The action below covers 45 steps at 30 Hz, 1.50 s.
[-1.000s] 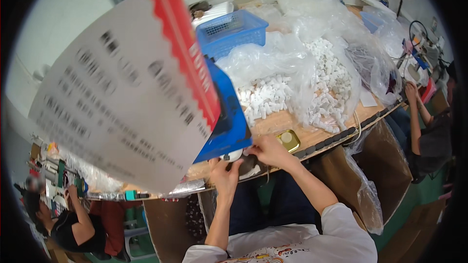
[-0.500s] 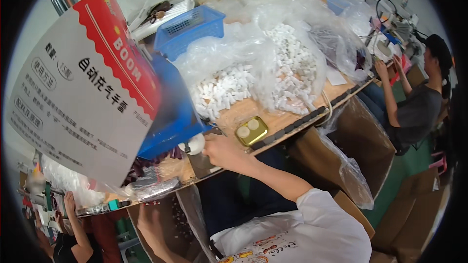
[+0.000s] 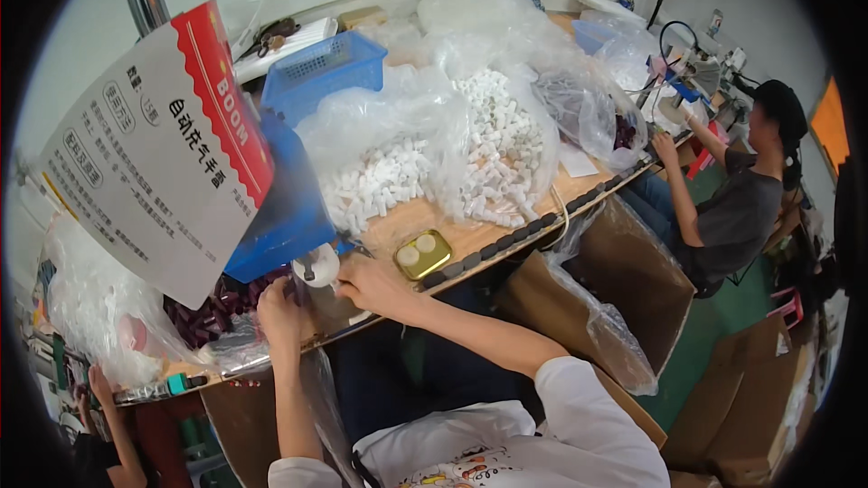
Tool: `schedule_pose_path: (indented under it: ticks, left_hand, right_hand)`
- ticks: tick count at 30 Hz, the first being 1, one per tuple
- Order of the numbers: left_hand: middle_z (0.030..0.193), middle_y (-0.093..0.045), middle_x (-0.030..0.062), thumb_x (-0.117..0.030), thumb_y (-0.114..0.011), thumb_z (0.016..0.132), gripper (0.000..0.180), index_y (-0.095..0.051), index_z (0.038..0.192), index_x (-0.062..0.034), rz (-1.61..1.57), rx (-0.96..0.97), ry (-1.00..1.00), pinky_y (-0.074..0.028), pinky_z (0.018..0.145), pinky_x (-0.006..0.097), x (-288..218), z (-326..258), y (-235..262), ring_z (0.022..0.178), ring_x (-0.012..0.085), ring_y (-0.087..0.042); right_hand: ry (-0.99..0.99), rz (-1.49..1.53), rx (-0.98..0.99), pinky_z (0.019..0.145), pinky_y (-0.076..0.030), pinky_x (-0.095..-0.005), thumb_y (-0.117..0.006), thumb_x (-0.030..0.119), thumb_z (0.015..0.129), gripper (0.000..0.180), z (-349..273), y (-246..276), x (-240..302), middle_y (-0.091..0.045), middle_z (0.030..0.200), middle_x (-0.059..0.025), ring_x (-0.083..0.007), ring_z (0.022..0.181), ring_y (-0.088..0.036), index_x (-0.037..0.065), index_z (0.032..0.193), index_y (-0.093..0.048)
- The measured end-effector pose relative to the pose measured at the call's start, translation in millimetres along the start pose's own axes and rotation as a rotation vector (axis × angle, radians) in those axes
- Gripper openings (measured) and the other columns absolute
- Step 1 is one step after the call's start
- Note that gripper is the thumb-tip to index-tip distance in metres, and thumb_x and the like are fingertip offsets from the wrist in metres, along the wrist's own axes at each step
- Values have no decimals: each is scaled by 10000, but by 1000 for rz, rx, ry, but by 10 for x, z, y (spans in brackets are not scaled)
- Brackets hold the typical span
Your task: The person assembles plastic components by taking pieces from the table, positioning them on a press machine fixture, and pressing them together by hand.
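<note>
My left hand (image 3: pixel 278 312) is raised over the table's near edge, beside a pile of purple pieces (image 3: pixel 210 312), its fingers closed together. What it holds, if anything, is too small to make out. Close by on the right, my right hand (image 3: pixel 366 287) has its fingers curled next to a white round device (image 3: pixel 316 266); the fingertips are partly hidden, so any held item cannot be named. Behind the device stands a blue bin (image 3: pixel 294 203). A gold tin (image 3: pixel 423 255) with two pale round pads lies right of my right hand.
Heaps of small white pieces (image 3: pixel 493 149) lie in clear plastic bags behind the tin. A printed card (image 3: pixel 154 158) hangs at the left. A blue basket (image 3: pixel 321 72) stands at the back. Lined cardboard boxes (image 3: pixel 624 280) sit below the edge. A co-worker (image 3: pixel 737 181) sits at the right.
My left hand has risen from below the table edge to beside the white device. My right hand stays next to the device. The whole view has shifted slightly.
</note>
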<state>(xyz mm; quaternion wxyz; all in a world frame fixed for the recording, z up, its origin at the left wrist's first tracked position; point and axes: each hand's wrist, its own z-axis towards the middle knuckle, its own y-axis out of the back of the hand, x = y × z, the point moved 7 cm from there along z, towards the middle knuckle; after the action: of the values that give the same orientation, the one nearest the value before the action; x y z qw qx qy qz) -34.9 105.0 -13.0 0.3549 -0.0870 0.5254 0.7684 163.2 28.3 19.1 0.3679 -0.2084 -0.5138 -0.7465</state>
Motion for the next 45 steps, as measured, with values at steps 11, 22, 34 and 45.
schedule_pose_path:
  ticks: [11, 22, 34, 45]
  left_hand:
    - [1057, -720, 124, -49, -765, 864, 431, -627, 1247, 93, -971, 54, 218, -546, 860, 304, -170, -192, 216, 956, 173, -686]
    - [875, -679, 160, -9, -789, 764, 231, -724, 985, -6, -387, -23, -195, -505, 687, 384, -852, -246, 26, 789, 322, -658]
    - [731, -625, 116, -153, -879, 706, 279, -660, 779, 5, -290, -329, -76, -441, 614, 414, -954, -392, 11, 671, 302, -581]
    - [735, -614, 93, -86, -827, 710, 188, -682, 815, -27, -188, -287, -148, -422, 743, 409, -1005, -383, -26, 755, 283, -589]
  right_hand:
    - [-364, -199, -699, 810, -508, -422, -770, 177, 792, 149, -586, 1368, -1099, -678, 882, -146, -306, 874, -650, 42, 832, -720]
    - [-326, -435, -487, 786, -504, -431, -709, 50, 783, 187, -751, 1845, -1699, -657, 941, -169, -360, 901, -640, 13, 965, -685]
    - [126, -297, -156, 809, -526, -400, -655, -27, 827, 188, -432, 750, -794, -689, 1083, -124, -338, 888, -671, 14, 1004, -701]
    - [225, 307, -285, 834, -565, -339, -693, -73, 793, 239, -66, 300, 212, -695, 1073, -142, -261, 945, -690, -28, 1027, -715]
